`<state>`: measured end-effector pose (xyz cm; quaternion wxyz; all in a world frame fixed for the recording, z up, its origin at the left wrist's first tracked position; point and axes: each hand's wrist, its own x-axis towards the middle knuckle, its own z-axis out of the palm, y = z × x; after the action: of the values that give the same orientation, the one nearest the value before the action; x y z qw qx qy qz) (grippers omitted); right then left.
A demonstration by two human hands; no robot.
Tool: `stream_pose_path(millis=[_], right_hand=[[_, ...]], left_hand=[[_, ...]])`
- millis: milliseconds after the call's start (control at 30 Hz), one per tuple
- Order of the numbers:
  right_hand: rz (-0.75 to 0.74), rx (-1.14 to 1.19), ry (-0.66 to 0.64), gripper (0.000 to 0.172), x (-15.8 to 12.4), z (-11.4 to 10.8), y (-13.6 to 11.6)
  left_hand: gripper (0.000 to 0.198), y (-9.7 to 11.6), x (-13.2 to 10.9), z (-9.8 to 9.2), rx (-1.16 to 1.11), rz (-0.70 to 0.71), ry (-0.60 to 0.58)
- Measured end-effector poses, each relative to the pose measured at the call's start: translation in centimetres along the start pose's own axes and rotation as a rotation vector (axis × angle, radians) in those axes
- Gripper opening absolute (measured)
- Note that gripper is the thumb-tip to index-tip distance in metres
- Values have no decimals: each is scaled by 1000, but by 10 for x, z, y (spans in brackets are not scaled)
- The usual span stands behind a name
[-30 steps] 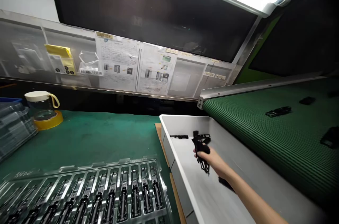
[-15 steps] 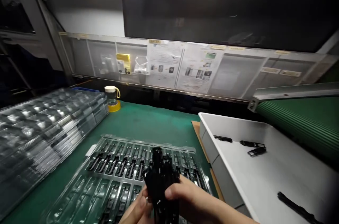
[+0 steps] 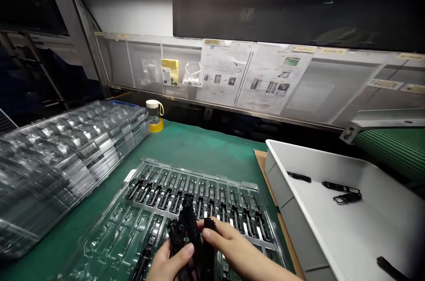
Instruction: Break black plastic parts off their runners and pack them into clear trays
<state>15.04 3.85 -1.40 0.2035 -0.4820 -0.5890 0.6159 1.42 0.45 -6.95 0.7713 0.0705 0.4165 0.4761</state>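
Low in the middle of the view, my left hand and my right hand both grip a bunch of black plastic parts. They hold it just above a clear blister tray on the green mat. The tray's far row holds several black parts in its slots, and some near slots are bare. My left thumb presses on the bunch from below, while my right fingers close on its right side.
A tall stack of clear trays lies at the left. A white bin with a few loose black parts stands at the right, beside a green conveyor belt. A lidded jar on a yellow tape roll sits at the back.
My right hand left the white bin with black parts and came over the tray, where my left hand joined it. The view swung left and the hands now sit lower.
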Motion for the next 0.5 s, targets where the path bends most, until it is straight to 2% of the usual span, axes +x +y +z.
stream_pose_path(millis=[233, 367, 500], right_hand=[[-35, 169, 178, 25, 13, -6, 13], [72, 263, 179, 6, 13, -8, 11], [124, 578, 29, 23, 6, -3, 3]], left_hand=[[30, 13, -4, 7, 67, 39, 244], [35, 12, -4, 3, 152, -7, 228], [38, 5, -4, 1, 192, 12, 173]])
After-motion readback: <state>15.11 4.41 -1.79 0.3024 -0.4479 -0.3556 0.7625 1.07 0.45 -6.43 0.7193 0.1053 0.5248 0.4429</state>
